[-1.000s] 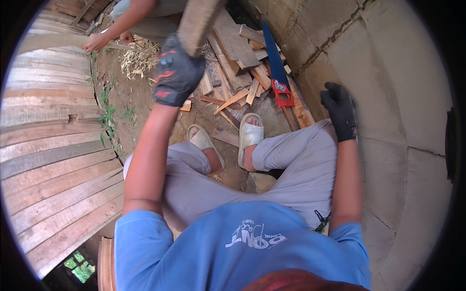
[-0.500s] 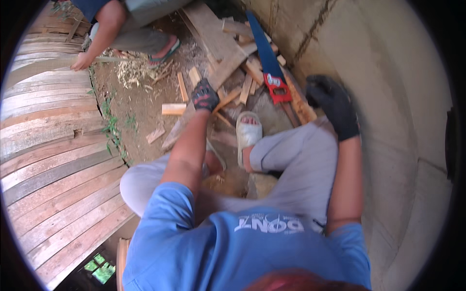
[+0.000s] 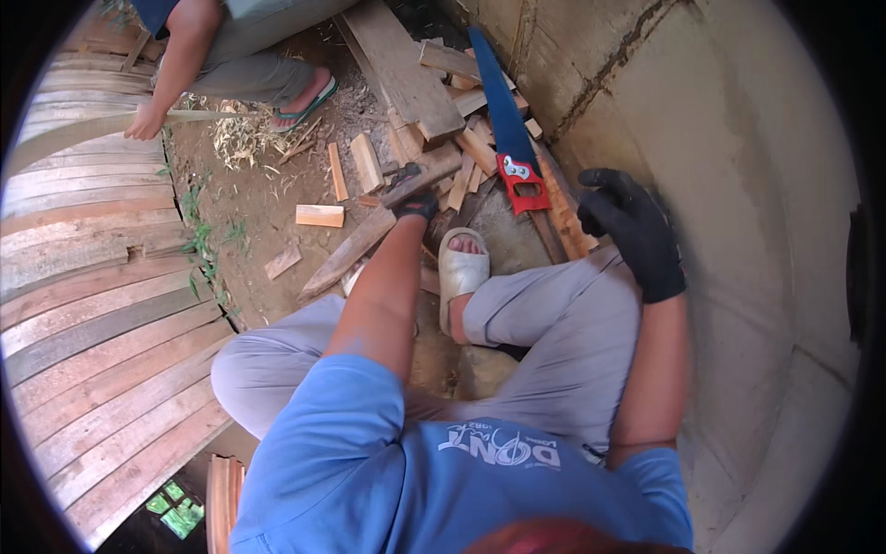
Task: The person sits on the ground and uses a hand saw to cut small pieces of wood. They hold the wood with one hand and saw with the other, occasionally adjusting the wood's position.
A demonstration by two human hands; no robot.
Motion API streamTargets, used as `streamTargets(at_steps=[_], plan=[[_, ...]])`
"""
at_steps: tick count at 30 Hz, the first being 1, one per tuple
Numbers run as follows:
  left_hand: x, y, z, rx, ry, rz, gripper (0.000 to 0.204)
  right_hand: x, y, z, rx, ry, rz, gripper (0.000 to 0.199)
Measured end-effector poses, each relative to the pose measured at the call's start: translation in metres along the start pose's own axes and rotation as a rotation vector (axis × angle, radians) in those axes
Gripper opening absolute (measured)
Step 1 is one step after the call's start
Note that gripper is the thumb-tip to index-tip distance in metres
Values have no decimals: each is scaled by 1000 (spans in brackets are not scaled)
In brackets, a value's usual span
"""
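My left hand [image 3: 417,204], in a dark glove, reaches into the pile of wood scraps. Its fingers are closed around a short wooden board [image 3: 426,174], which lies slanted over the hand and partly hides it. My right hand [image 3: 635,233], in a black glove, hovers by my right knee, its fingers loosely bent and apart with nothing in them. Left of it, a hand saw [image 3: 506,111] with a blue blade and red handle leans on the scraps. A longer plank [image 3: 346,254] lies on the ground below my left hand.
Another person's hand [image 3: 145,122] holds a long thin strip [image 3: 69,136] at the upper left, near wood shavings [image 3: 238,138]. Planks [image 3: 111,319] form a slatted surface on the left. A concrete wall [image 3: 738,185] rises on the right. Offcuts [image 3: 319,215] lie on the dirt.
My left hand has moved right and slightly down and now grips a short wooden board. My right hand has shifted slightly. The other person's hand moved a little left and down.
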State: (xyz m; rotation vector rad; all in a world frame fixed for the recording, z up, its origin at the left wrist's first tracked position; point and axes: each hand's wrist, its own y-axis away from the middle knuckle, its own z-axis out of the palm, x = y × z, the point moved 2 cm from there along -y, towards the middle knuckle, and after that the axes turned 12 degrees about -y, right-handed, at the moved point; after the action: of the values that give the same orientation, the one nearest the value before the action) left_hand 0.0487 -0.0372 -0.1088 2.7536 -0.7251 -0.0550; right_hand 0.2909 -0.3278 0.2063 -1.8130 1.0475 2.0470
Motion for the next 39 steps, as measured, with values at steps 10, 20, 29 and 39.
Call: streamTargets(at_steps=[10,20,29,39], plan=[[-30,60,-51,0,-20,-142,65,-2,6,4,-23,-22,54,40],[-40,119,-59,212,-173,247,48,6,1,0,-40,-7,58,40],[31,101,-8,173,-395,496,20,9,-8,0,-10,51,181,47],[13,116,-69,77,-352,879,20,22,-16,-8,-23,175,170,61]])
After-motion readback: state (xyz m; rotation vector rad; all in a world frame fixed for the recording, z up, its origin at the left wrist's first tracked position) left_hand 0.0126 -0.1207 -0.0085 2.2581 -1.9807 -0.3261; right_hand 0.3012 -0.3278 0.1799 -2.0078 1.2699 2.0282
